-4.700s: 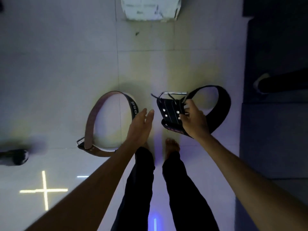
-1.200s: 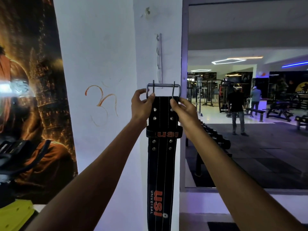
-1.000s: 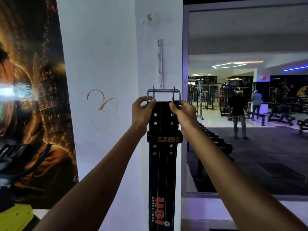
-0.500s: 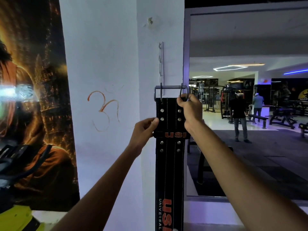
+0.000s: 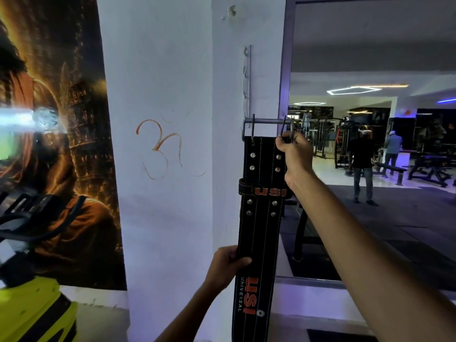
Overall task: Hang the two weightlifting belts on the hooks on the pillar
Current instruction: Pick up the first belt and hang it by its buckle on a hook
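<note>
A black weightlifting belt (image 5: 261,228) with orange "USI" lettering hangs straight down in front of the white pillar (image 5: 172,193). Its metal buckle (image 5: 267,125) is at the top, just below a white strip of hooks (image 5: 246,80) on the pillar's right face. My right hand (image 5: 292,150) grips the belt's upper right corner at the buckle. My left hand (image 5: 225,264) pinches the belt's left edge lower down. Whether the buckle rests on a hook I cannot tell. The second belt is out of view.
A large poster (image 5: 56,144) covers the wall at the left. A yellow and black machine (image 5: 32,312) stands at the lower left. At the right, a big mirror (image 5: 370,144) reflects the gym floor, benches and two standing people.
The belt went from the floor up to the pillar. In the last second my left hand slid from the buckle down the belt's left edge, and the buckle shifted right, under the hook strip.
</note>
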A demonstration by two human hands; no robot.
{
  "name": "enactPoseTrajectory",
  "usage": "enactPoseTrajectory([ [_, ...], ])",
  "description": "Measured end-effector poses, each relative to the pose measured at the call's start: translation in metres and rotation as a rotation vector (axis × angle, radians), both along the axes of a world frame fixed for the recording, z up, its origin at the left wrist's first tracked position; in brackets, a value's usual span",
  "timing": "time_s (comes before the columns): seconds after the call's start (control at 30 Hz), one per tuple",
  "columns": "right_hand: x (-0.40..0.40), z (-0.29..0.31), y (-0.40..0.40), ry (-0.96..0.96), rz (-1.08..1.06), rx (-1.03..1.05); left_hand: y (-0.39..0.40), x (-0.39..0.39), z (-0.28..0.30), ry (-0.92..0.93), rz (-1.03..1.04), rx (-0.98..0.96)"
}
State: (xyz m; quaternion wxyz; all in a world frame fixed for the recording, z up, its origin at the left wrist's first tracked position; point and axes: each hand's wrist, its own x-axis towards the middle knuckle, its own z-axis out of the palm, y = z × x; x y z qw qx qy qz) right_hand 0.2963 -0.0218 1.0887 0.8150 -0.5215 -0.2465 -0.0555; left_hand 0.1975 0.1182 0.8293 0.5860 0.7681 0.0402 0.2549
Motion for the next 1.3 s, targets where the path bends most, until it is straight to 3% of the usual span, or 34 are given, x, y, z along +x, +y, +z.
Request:
enactPoseTrajectory([
  [0.13, 0.000, -0.003, 0.000, -0.006, -0.019, 0.006, 0.003, -0.003, -0.012, 0.050, -0.017, 0.053],
  [0.33, -0.005, -0.002, -0.002, -0.011, -0.020, 0.013, 0.002, 0.001, 0.035, -0.110, 0.075, -0.041],
  [0.5, -0.015, 0.002, -0.007, -0.008, 0.038, 0.011, 0.001, -0.004, 0.001, -0.011, 0.011, -0.026],
  [0.7, -0.014, -0.008, -0.007, 0.026, 0.066, -0.016, 0.008, -0.007, -0.022, 0.125, -0.012, 0.176],
  [0.8, -0.010, -0.016, -0.007, 0.062, 0.066, -0.026, 0.013, -0.006, 0.015, 0.063, 0.086, 0.160],
  [0.9, -0.007, -0.020, -0.007, 0.082, 0.080, -0.030, 0.008, -0.006, 0.079, -0.129, 0.155, -0.063],
  [0.97, -0.006, -0.019, -0.005, 0.088, 0.070, -0.025, 0.004, -0.006, 0.125, -0.266, 0.195, -0.100],
  [1.13, -0.003, -0.021, 0.001, 0.069, 0.044, -0.025, -0.013, -0.003, 0.210, -0.467, 0.196, -0.024],
  [1.3, -0.003, -0.021, -0.001, -0.098, 0.047, -0.036, -0.023, 0.007, 0.234, -0.573, 0.309, 0.258],
])
